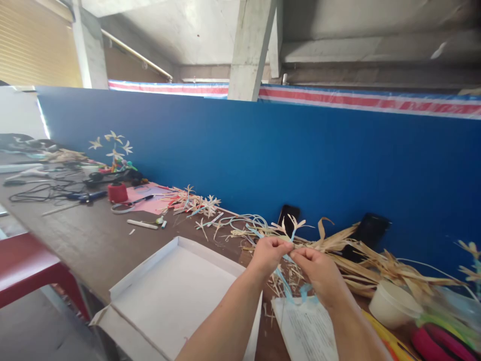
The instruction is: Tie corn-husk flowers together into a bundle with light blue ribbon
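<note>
My left hand (269, 254) and my right hand (316, 271) meet fingertip to fingertip above the table. Both are closed in a pinch on the thin stem of a pale dried-husk flower (293, 226), whose narrow petals spread just above the fingers. The fingertips cover most of the stem. Beneath the hands, a light blue strip (282, 282) trails down to a small blue coil (306, 291) beside a printed white packet (306, 326). Left of my forearms lies an open white box lid (176, 291), with a plain inside.
Dried husk strips (361, 260) and two black phones (372, 228) (289, 215) lie along the blue partition (210, 145). A white cup (394, 303) stands at right. More husk flowers (199, 200), a red thread spool (117, 192) and a white pen (143, 224) lie left; a red chair (30, 265) is beside the table.
</note>
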The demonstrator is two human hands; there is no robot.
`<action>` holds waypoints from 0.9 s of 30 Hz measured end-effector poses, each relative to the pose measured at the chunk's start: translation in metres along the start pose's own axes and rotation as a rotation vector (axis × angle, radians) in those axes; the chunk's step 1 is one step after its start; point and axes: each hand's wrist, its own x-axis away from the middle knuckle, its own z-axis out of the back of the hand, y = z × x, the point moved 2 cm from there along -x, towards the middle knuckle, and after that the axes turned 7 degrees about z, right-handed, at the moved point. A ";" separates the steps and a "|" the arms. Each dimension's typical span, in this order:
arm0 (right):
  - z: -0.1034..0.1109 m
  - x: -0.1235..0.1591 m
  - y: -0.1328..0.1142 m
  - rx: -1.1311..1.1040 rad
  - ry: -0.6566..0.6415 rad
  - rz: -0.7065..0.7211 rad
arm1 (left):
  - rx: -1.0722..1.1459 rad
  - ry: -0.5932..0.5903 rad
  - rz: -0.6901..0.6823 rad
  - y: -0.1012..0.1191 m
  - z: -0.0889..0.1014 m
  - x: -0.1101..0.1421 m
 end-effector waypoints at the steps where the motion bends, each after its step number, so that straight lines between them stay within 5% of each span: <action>1: 0.001 0.001 0.000 -0.087 -0.008 -0.017 | -0.013 -0.006 -0.008 0.003 -0.002 0.001; 6: 0.007 0.000 0.001 -0.426 -0.071 -0.098 | -0.063 0.003 -0.024 0.010 -0.011 -0.001; 11: 0.014 -0.012 0.008 -0.619 -0.136 -0.083 | 0.055 -0.117 0.018 0.005 -0.021 -0.015; 19: 0.008 -0.023 0.024 -0.667 -0.104 -0.046 | 0.283 -0.321 0.097 -0.009 -0.019 -0.033; 27: -0.002 -0.029 0.048 -0.586 0.107 -0.050 | 0.291 -0.169 0.150 -0.046 -0.001 -0.045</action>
